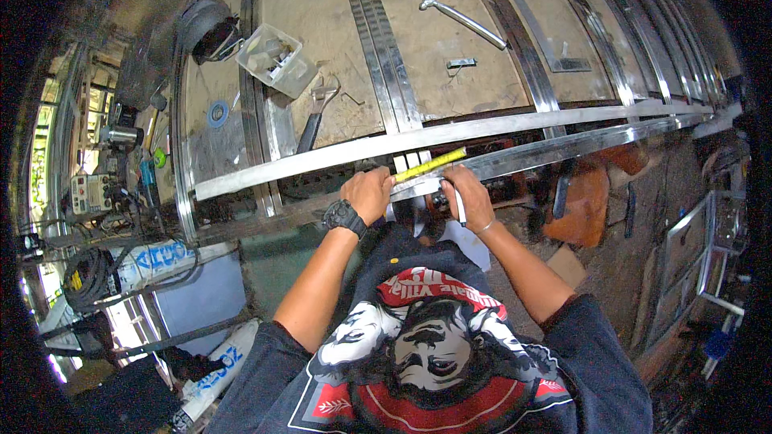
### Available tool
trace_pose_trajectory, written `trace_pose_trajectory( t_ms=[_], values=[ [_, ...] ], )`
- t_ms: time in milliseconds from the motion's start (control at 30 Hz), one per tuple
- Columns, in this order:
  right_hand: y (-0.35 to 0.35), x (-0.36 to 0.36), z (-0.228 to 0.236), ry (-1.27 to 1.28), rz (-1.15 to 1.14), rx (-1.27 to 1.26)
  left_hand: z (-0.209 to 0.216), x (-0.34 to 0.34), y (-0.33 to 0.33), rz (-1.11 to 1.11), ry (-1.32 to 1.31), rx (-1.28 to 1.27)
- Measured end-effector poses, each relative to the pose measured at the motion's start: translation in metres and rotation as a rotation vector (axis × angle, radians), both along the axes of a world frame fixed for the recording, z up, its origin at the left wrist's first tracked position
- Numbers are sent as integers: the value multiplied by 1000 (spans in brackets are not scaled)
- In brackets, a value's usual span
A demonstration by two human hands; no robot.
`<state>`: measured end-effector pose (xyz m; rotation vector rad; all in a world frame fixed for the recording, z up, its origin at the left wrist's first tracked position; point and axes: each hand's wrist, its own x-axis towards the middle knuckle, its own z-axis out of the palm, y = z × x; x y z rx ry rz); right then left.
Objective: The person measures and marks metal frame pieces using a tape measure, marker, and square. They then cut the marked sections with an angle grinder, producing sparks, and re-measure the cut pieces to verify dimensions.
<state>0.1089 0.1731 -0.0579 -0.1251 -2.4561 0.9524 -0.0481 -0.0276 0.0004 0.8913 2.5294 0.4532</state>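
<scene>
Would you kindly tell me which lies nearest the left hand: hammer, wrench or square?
The dark-handled wrench, beside the plastic box; the hammer and metal square lie farther right.

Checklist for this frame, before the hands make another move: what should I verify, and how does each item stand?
1. Left hand has hold of the yellow measuring tape at its left end: ok.
2. Right hand has hold of the white stick-like thing: ok, though its exact kind is unclear.
3. Tape markings readable: not ok, too small in this view.
4. Tape pressed against the metal beneath: cannot tell from overhead.
5. Hammer away from both hands: ok, it lies beyond the long pale bar.
6. Adjustable wrench away from both hands: ok, also beyond that bar.
</scene>
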Motion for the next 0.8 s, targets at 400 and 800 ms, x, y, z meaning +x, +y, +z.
trace_pose_trajectory(
  t_ms=[400, 800],
  values=[
    [19, -46, -12, -75, 65, 214, -23, 9, 0, 77, 24, 99],
    [14, -42, -16, -96, 6, 181, -48, -34, -6, -11, -204, 102]
  ],
)
